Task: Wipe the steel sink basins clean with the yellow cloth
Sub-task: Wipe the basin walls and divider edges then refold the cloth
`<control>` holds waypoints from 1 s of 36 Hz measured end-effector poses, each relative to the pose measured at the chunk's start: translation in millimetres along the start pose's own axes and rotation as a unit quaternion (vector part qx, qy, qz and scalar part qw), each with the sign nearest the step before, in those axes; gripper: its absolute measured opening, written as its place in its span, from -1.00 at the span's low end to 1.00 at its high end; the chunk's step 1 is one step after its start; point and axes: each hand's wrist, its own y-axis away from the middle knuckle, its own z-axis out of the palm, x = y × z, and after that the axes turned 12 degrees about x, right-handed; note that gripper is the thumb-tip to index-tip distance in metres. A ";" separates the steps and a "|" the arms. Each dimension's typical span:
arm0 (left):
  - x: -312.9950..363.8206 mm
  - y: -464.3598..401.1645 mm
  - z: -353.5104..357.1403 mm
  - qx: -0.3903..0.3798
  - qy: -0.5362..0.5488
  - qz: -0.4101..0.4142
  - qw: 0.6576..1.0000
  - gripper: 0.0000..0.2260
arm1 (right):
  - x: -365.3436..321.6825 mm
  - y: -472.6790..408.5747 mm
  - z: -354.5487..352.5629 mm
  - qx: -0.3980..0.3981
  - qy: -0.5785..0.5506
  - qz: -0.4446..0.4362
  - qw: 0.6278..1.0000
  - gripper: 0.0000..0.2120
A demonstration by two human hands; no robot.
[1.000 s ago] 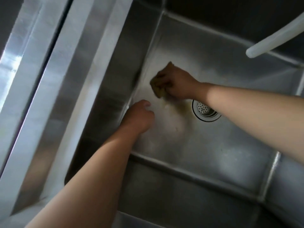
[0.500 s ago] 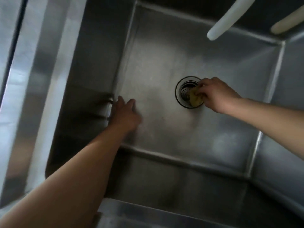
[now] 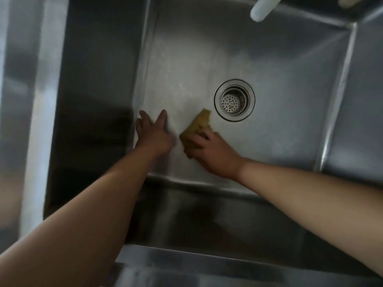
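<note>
Steel sink basin (image 3: 269,65) floor bears yellow cloth (image 3: 198,126) beside drain (image 3: 234,100).

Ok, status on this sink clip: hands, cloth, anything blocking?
Left hand flat on basin floor, holding nothing. Right hand gripping yellow cloth, pressed to floor beside drain. Nothing blocking.

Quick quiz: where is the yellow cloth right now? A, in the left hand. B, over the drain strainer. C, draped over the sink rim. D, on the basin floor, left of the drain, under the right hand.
D: the right hand holds the yellow cloth on the basin floor, left of the uncovered drain.
</note>
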 end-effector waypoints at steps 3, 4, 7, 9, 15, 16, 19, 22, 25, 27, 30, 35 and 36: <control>0.6 1.1 0.3 0.002 0.021 -0.009 1.000 -0.26 | 6.0 -9.0 -3.6 0.015 0.008 0.108 0.994 -0.78; 1.0 1.9 -0.3 0.001 0.025 -0.011 1.000 -0.26 | 9.3 -10.5 -4.8 0.032 0.007 0.142 0.989 -0.77; 3.0 4.9 -2.6 -0.002 0.034 -0.012 0.999 -0.26 | 18.6 -10.8 -8.8 0.085 0.003 0.255 0.963 -0.77; 4.7 7.3 -4.5 -0.008 0.049 -0.016 0.999 -0.27 | 22.9 -7.0 -10.9 0.103 -0.004 0.323 0.941 -0.79; 6.1 8.4 -5.8 0.009 0.088 -0.021 0.996 -0.34 | 29.8 1.8 -28.8 0.140 -0.042 0.497 0.855 -0.83; 7.5 9.2 -6.8 0.025 0.086 -0.019 0.996 -0.38 | 30.7 2.5 -34.8 0.155 -0.065 0.534 0.829 -0.83; 17.5 12.2 -13.9 0.071 0.092 0.034 0.993 -0.45 | 24.7 5.8 -63.7 0.221 -0.202 0.613 0.731 -0.84; 40.3 28.3 -26.1 -0.006 0.191 0.120 0.974 -0.42 | 11.6 13.8 -102.7 0.256 -0.360 0.628 0.641 -0.79; 65.7 61.7 -35.0 -0.060 0.208 0.243 0.946 -0.39 | 2.1 28.8 -140.7 0.252 -0.514 0.601 0.558 -0.75; 82.0 79.4 -38.3 0.008 0.156 0.334 0.929 -0.38 | -0.5 41.4 -159.4 0.235 -0.591 0.577 0.512 -0.74; 104.2 95.4 -41.0 0.038 0.171 0.387 0.905 -0.49 | -4.5 59.7 -175.4 0.220 -0.661 0.548 0.464 -0.72; 128.6 102.0 -38.1 -0.004 0.283 0.355 0.891 -0.78 | -8.7 84.6 -178.7 0.215 -0.676 0.516 0.480 -0.54; 132.8 102.1 -37.8 -0.023 0.310 0.330 0.891 -0.80 | -9.4 88.2 -176.4 0.235 -0.660 0.529 0.480 -0.54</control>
